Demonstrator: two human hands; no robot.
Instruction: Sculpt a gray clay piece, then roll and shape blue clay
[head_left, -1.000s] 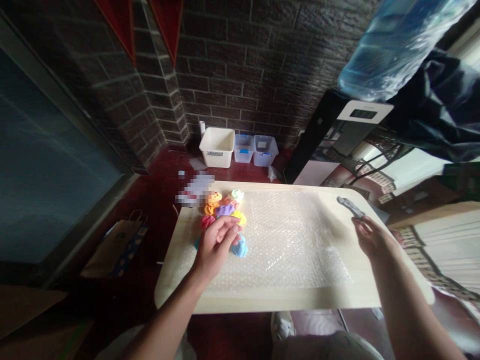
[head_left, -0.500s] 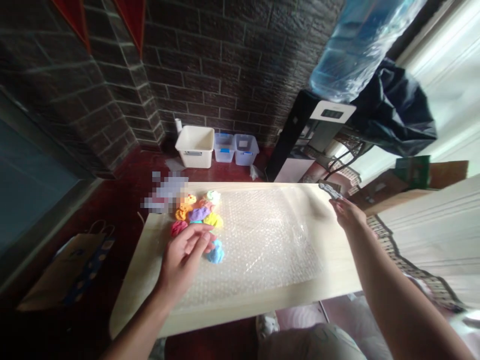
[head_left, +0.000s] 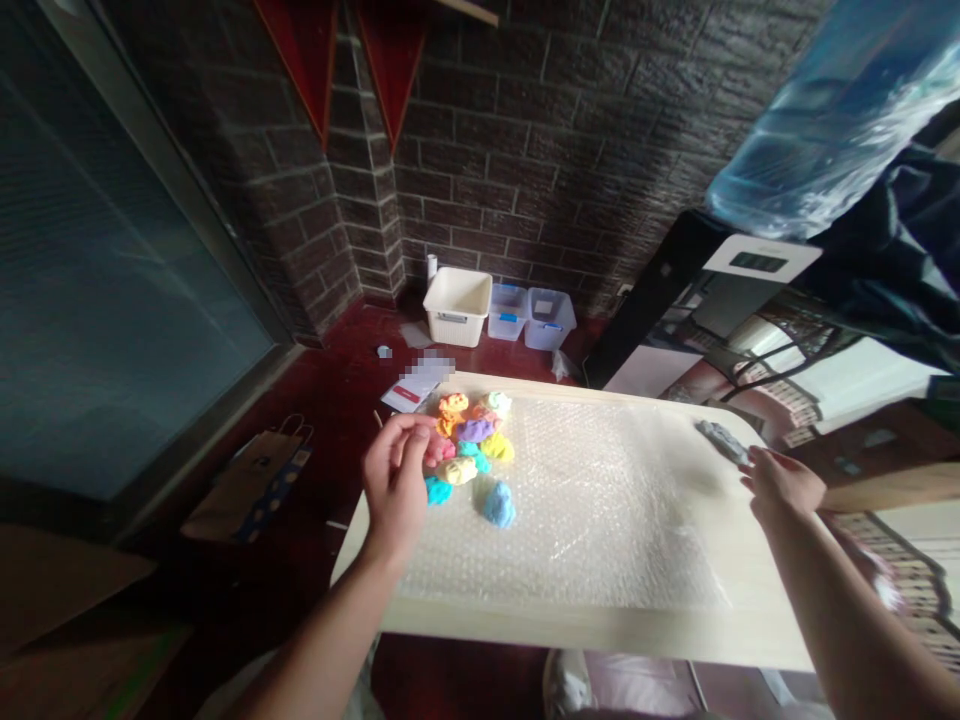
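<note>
My left hand (head_left: 396,485) is at the left side of the pale wooden table (head_left: 585,632), its fingers bent and its thumb drawn close to them; I see nothing between them, but I cannot tell whether the tips meet. It is just beside a crumpled red lump (head_left: 441,451), in a loose cluster of soft-looking lumps. Around that one I can see a bright orange lump (head_left: 453,403), a pale green-white lump (head_left: 498,403), a purple lump (head_left: 475,431), a yellow lump (head_left: 499,448), a teal lump (head_left: 478,459), a cream-coloured lump (head_left: 457,471) and, nearer to me, a turquoise lump (head_left: 438,490). A light blue lump (head_left: 500,506) sits a little apart from the others, on the clear sheet of bubble wrap (head_left: 600,510) that covers much of the table. My right hand (head_left: 786,485) is over at the right end, well apart from the left, with its fingers brought narrow at the near end of a long grey lump (head_left: 720,439) — whether I pinch it or only touch it, I cannot tell. That grey lump is beyond the wrap's right edge. Past the table's far side, a white plastic bin (head_left: 456,332) and two clear boxes with blue clips (head_left: 508,324) stand on the dark red floor (head_left: 337,385) by the dark brick wall (head_left: 495,150) — with a black and white water dispenser (head_left: 651,300) to their right.
</note>
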